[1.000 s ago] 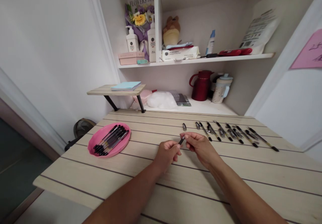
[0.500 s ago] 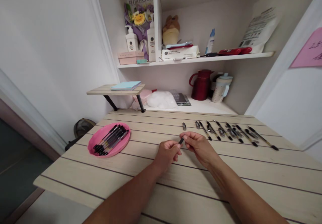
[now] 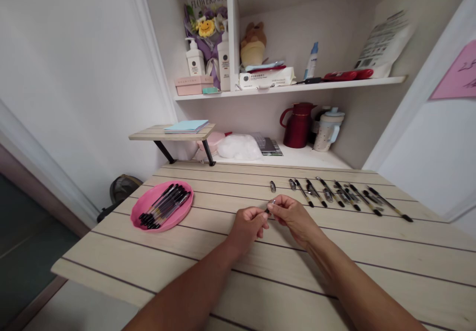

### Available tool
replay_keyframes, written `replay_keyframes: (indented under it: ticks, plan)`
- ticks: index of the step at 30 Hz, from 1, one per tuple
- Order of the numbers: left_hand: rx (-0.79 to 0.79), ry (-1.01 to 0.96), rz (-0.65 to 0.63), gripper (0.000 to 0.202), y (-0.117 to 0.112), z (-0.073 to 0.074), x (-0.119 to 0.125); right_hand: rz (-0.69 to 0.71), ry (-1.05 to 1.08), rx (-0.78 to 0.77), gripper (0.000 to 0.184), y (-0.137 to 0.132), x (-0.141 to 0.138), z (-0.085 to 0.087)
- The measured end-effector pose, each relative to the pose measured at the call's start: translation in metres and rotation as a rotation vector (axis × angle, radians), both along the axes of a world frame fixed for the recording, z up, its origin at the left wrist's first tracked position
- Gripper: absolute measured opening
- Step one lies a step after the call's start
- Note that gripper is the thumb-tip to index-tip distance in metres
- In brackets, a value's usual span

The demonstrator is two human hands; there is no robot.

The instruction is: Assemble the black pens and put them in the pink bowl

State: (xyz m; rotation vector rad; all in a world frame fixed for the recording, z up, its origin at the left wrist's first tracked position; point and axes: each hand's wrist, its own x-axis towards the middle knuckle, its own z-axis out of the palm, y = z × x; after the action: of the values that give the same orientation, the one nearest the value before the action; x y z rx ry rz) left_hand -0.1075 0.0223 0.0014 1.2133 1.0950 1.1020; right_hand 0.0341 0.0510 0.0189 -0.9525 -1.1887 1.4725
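My left hand (image 3: pixel 248 223) and my right hand (image 3: pixel 293 213) meet over the middle of the wooden table (image 3: pixel 334 261). Both are closed in a pinch on one black pen (image 3: pixel 269 207), which shows only as a short dark piece between the fingertips. Just beyond them lies a small pen cap (image 3: pixel 272 186). A row of several pens and pen parts (image 3: pixel 342 194) stretches to the right along the far side of the table. A pink tray (image 3: pixel 143 203) holding several black pens sits to the left.
A small raised shelf (image 3: pixel 148 135) with a blue notebook (image 3: pixel 186 126) stands at the back left. Behind the table, an alcove holds a red jug (image 3: pixel 297 125), a pale cup (image 3: pixel 327 130) and bottles on the upper shelf. A dark fan (image 3: pixel 121 190) sits on the floor at the left.
My right hand has closed in on my left, so less of the pen shows between the fingertips. The view has shifted very slightly.
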Motion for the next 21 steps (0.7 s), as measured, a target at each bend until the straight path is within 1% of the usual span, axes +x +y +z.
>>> replay_keyframes:
  ticks: [4, 6, 9, 11, 14, 16, 19, 21]
  plan:
    - [0.008, -0.005, 0.007, 0.025, 0.0002, 0.0006, 0.0001, 0.053, 0.053, -0.016, 0.036, -0.0006, 0.0012, 0.0016]
    - [0.005, 0.001, -0.007, 0.024, 0.0006, 0.0002, -0.0002, 0.025, 0.058, -0.01, 0.034, 0.0002, 0.0014, 0.0005]
    - [-0.002, 0.014, -0.014, 0.024, 0.0012, -0.001, -0.0005, -0.025, 0.0, 0.002, 0.032, 0.001, 0.0009, -0.0014]
    - [-0.004, 0.006, -0.008, 0.023, 0.0015, -0.0017, -0.0005, 0.004, 0.004, -0.009, 0.031, 0.0005, 0.0008, -0.0013]
    - [-0.004, -0.016, -0.003, 0.023, 0.002, -0.0023, -0.0005, 0.072, 0.076, -0.03, 0.031, 0.0001, 0.0015, -0.0011]
    - [-0.002, -0.01, -0.005, 0.023, 0.0021, -0.0026, -0.0006, 0.053, 0.074, -0.031, 0.029, 0.0008, 0.0017, -0.0026]
    - [0.006, -0.003, -0.012, 0.022, 0.0018, -0.0028, -0.0004, -0.002, 0.014, -0.02, 0.027, 0.0018, 0.0013, -0.0052]
    - [0.002, -0.026, -0.012, 0.023, 0.0015, -0.0023, 0.0, 0.012, 0.021, -0.015, 0.027, 0.0017, 0.0007, -0.0052]
